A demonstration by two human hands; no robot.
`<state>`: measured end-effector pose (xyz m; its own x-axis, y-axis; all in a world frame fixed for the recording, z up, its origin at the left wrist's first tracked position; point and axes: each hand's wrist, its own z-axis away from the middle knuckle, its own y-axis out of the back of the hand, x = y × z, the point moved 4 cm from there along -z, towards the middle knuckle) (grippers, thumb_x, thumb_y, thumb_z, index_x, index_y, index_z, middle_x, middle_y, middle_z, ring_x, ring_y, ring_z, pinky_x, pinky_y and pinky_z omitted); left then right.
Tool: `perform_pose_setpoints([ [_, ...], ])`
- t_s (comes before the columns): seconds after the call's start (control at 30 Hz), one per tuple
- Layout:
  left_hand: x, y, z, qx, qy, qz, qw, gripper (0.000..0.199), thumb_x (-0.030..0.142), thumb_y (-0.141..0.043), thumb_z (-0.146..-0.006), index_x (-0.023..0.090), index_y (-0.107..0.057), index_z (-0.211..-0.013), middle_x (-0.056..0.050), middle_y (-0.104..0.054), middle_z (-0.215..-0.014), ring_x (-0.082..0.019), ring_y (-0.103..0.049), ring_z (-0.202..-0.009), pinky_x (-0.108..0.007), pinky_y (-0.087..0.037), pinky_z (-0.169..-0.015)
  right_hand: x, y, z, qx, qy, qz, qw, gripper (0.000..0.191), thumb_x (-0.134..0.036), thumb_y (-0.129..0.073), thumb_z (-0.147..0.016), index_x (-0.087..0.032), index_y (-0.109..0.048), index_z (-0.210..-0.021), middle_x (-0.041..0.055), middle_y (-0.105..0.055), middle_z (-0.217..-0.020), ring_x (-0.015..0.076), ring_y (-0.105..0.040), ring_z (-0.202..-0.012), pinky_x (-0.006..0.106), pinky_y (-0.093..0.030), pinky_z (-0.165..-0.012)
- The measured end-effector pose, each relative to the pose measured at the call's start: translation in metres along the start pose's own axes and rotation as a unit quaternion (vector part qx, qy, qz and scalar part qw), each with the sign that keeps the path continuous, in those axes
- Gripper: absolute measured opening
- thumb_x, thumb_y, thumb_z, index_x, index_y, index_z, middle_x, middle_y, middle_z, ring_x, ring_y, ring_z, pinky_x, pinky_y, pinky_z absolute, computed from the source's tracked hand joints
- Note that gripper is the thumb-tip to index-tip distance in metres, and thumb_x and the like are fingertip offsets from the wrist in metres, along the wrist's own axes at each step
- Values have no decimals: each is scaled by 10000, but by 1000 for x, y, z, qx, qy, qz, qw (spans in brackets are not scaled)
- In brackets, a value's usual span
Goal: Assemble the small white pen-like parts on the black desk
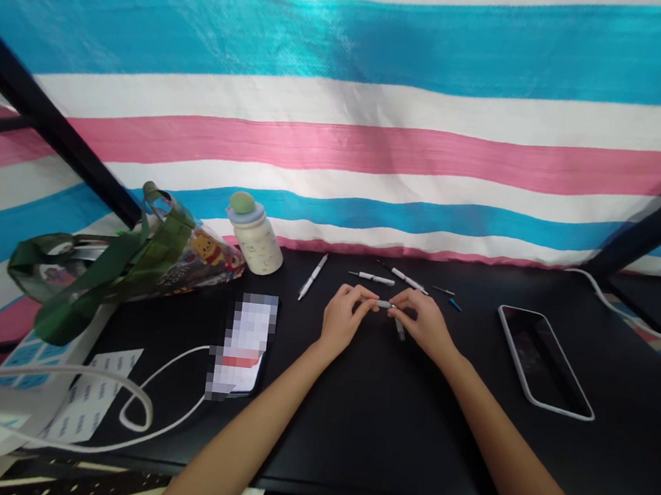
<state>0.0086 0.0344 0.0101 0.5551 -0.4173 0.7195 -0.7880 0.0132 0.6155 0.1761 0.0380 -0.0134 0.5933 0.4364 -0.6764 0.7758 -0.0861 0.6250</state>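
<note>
My left hand (pixel 342 319) pinches one end of a short white pen barrel (pixel 383 304) between thumb and fingertips. At the other end, my right hand (pixel 424 324) is closed on its silvery tip, so the piece lies level between both hands. A small greyish pen part (pixel 400 330) lies on the table just under the right fingers. Beyond my hands is a whole white pen (pixel 312 277), with a partly dismantled white pen (pixel 375 279) and another opened pen (pixel 408 279) to its right. A thin dark piece (pixel 444 291) and a small blue part (pixel 455 304) lie right of these.
A black table (pixel 371 425) carries everything. On the left are a lit phone (pixel 246 345) with a white cable (pixel 183 354), a bottle (pixel 257 240) and a green bag (pixel 146 260). A dark-screened phone (pixel 546 361) lies right. Behind hangs a striped sheet (pixel 376 150).
</note>
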Motion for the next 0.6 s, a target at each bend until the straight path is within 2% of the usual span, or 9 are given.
perform_pose_setpoints([
  [0.3,-1,-2,0,-4,-7,11,1000,177,319,-459,-884,238,-615,-902,33,-672,-811,-155,-523,-904,-276,-419,-799,-4,2,1,6,-18,-29,999,165,-368,-570,-789,-210,-605,-820,43,-651,-792,176,-625,-698,329,-481,-712],
  [0.6,-1,-2,0,3,-6,64,998,186,306,-467,-877,227,-625,-936,2,-655,-845,-159,-546,-904,-304,-439,-842,-10,8,1,17,-14,-5,1000,225,-373,-491,-834,-217,-617,-731,32,-651,-718,182,-583,-719,307,-451,-692],
])
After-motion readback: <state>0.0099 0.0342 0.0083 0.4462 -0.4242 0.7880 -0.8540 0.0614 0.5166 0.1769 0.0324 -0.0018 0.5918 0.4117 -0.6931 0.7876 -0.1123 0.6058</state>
